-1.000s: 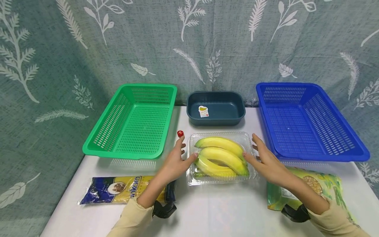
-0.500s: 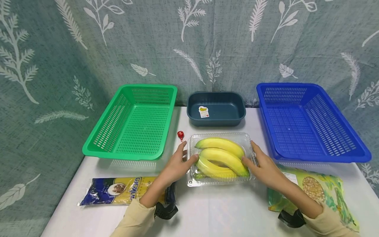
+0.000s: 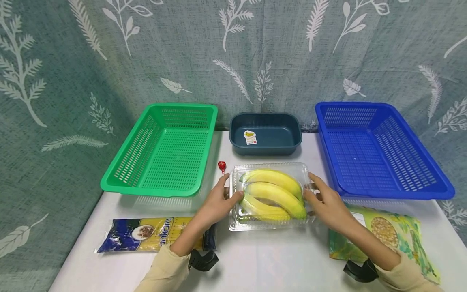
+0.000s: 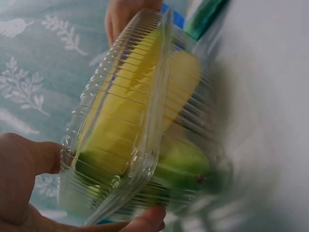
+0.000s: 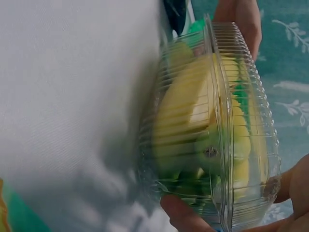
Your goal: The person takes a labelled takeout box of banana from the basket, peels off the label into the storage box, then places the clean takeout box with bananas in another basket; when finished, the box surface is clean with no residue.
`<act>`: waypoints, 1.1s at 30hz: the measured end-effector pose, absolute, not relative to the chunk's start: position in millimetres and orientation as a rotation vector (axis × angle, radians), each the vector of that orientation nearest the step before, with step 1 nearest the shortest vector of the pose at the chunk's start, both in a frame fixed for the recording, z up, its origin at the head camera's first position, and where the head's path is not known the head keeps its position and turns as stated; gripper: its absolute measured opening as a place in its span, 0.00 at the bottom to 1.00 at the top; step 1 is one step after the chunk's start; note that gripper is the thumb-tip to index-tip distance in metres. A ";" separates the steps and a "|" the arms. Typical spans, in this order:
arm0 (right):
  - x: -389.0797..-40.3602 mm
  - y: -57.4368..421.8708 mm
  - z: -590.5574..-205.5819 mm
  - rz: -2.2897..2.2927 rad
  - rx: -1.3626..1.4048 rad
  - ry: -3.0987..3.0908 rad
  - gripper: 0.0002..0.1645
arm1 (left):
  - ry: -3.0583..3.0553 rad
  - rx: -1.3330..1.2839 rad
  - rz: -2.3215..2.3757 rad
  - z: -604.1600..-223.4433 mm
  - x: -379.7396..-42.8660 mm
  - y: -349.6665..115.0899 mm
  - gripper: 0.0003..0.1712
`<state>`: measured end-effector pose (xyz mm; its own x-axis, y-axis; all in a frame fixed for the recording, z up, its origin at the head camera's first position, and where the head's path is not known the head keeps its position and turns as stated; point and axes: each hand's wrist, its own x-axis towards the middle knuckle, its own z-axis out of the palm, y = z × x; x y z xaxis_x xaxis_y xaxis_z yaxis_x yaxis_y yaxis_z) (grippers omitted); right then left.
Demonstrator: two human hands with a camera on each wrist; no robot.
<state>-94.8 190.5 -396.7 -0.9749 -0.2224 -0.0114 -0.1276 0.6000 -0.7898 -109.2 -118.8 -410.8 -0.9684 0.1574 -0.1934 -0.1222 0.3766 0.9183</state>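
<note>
A clear plastic clamshell box [image 3: 271,225] with several yellow bananas [image 3: 277,194] inside sits mid-table, its lid closed. My left hand [image 3: 217,205] holds its left side, thumb at the lid's edge and fingers along the side. On the opposite side my right hand [image 3: 328,207] grips it the same way. The left wrist view shows the box's ribbed wall [image 4: 120,116] between thumb and fingers. Likewise, in the right wrist view, thumb and a fingertip [image 5: 181,210] touch the box from two sides. Whether the box is raised off the table I cannot tell.
Behind the box stands a dark blue tub [image 3: 268,150] with a banana sticker. A green basket [image 3: 157,190] is at left, a blue basket [image 3: 394,192] at right. A red lollipop [image 3: 221,166], a pasta packet [image 3: 146,235] and a green bag [image 3: 386,231] lie on the white table [image 3: 270,263].
Both hands have come in from beside the box to take hold of its sides. The right thumb has since slid slightly right, toward the lid's edge. The box has hardly moved.
</note>
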 end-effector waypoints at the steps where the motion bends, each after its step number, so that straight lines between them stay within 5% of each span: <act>1: -93.8 190.6 -395.8 -1.346 -0.305 2.704 0.37 | 2.394 0.039 1.634 -409.7 -108.6 -118.9 0.48; 33: -99.7 175.7 -331.7 -1.505 -0.661 2.786 0.36 | 2.334 -0.025 1.927 -348.2 -83.9 -132.3 0.49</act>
<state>-99.7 175.7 -331.7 -0.9124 -0.3078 0.2698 -0.3944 0.4848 -0.7806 -83.9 -132.3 -348.2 -0.9933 0.0603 -0.0989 -0.0857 0.1919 0.9777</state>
